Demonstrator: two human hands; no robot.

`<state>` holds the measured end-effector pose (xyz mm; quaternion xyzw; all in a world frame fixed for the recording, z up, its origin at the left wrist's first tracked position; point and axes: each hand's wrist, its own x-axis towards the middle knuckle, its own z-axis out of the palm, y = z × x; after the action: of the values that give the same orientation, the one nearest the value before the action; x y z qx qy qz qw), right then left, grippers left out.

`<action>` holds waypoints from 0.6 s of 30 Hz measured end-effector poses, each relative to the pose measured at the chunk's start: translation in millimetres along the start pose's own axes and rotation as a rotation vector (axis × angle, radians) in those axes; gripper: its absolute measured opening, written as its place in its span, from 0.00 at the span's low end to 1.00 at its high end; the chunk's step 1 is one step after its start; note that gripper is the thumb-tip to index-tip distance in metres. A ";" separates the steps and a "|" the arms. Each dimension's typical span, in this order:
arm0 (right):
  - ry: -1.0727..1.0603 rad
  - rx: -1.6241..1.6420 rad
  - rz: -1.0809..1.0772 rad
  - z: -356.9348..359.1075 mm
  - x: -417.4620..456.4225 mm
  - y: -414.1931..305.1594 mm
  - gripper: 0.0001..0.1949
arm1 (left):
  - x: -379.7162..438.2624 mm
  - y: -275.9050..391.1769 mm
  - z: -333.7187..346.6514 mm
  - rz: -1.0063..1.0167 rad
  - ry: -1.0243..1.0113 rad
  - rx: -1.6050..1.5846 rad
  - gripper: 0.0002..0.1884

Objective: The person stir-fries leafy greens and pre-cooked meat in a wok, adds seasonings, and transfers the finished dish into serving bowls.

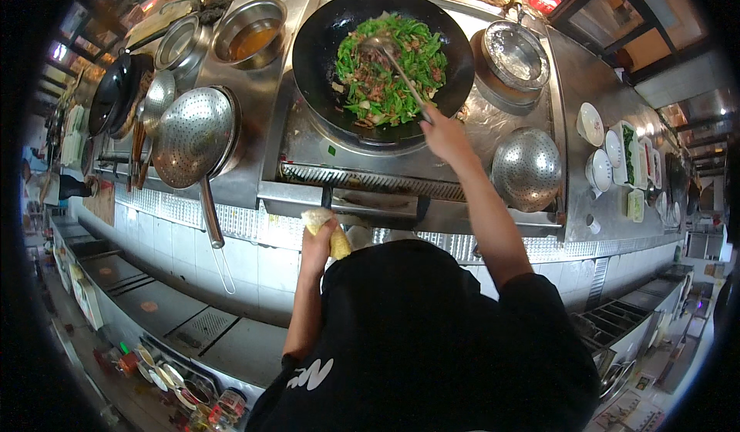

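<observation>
A large black wok (324, 94) sits on the stove in front of me. Sliced green peppers mixed with bits of meat (393, 73) fill its middle. My right hand (448, 134) grips the handle of a metal ladle (407, 79), and the ladle's bowl rests among the food. Close to my body, my left hand (318, 244) is closed around a bunched yellowish cloth (340, 242), apart from the wok.
Left of the wok are a steel pot with brown liquid (254, 42) and a perforated strainer (193, 137), its handle over the counter edge. At right stand a water-filled metal bowl (516, 56), a perforated dome-shaped strainer (527, 169) and white bowls (598, 169).
</observation>
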<state>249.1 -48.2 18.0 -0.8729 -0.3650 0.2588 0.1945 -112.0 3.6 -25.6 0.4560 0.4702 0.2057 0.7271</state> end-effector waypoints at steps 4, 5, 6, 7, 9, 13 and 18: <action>-0.212 0.178 0.063 -2.5 -37.1 -57.9 0.25 | -4.5 8.3 13.8 -0.021 -0.029 -0.064 0.12; -0.115 0.137 -0.078 18.6 -46.7 -26.6 0.26 | -5.0 3.1 12.2 -0.028 -0.030 -0.076 0.12; -0.023 0.097 -0.218 37.1 -59.1 11.4 0.27 | -5.5 -5.1 5.7 -0.002 -0.008 -0.073 0.12; -0.101 0.088 -0.147 27.9 -81.8 26.7 0.28 | -7.8 -14.3 -2.5 -0.025 0.032 -0.087 0.12; -0.107 0.065 -0.155 5.9 -116.9 64.4 0.28 | -13.7 -24.5 -19.4 -0.062 0.112 -0.114 0.12; 0.042 -0.086 -0.101 -29.8 -82.1 65.7 0.26 | -8.4 -2.0 -15.2 -0.051 0.127 -0.124 0.12; 0.039 0.007 -0.039 5.6 12.8 -6.0 0.23 | 16.2 41.1 24.1 0.015 -0.128 0.012 0.14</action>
<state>250.2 -34.0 12.8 -0.8699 -0.3770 0.2393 0.2095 -78.1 24.6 5.0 0.4762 0.4204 0.1787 0.7514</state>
